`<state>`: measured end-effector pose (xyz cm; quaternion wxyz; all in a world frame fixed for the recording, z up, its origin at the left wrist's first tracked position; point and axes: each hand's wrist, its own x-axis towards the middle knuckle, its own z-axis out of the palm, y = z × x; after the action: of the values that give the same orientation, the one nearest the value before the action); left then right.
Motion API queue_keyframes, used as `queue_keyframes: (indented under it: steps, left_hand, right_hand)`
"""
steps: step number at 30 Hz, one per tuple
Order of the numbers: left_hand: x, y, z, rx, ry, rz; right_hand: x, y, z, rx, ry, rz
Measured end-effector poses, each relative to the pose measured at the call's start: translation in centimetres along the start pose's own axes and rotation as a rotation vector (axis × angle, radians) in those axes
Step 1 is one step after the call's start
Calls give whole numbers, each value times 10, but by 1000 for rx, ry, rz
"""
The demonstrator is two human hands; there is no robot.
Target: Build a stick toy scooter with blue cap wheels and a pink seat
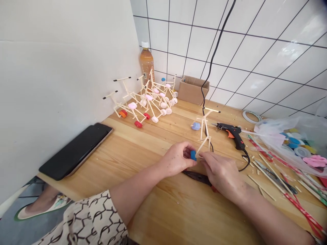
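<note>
My left hand point(176, 158) pinches a blue bottle cap point(193, 155) between thumb and fingers, at the lower end of a small tricycle frame made of wooden sticks point(204, 127). Opposite it, my right hand point(223, 173) has its fingers closed on the same end of the frame; its fingertips partly hide the sticks there. The frame stands tilted, with a black-tipped handlebar on top and a light blue cap wheel point(196, 126) at its far end. Beneath my hands lie dark pliers point(198, 177), partly covered by the right hand.
Several stick tricycles with cap wheels point(149, 97) stand at the back left, near a drink bottle point(146, 63) and a cardboard box point(193, 91). On the right are a glue gun point(233, 134), tape roll point(251, 116), scissors point(277, 178) and a bag of caps point(281, 127). A phone point(76, 149) lies left.
</note>
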<state>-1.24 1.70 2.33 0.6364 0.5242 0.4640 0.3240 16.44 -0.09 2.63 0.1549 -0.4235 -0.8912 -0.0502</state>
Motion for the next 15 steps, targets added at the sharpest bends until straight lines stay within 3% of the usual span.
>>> queue_keyframes:
  steps: [10, 15]
  left_hand:
    - [1, 1, -1, -327, -59, -4]
    - [2, 0, 1, -279, 6, 45]
  right_hand:
    - [3, -2, -3, -171, 113, -80]
    - [4, -4, -6, -207, 131, -58]
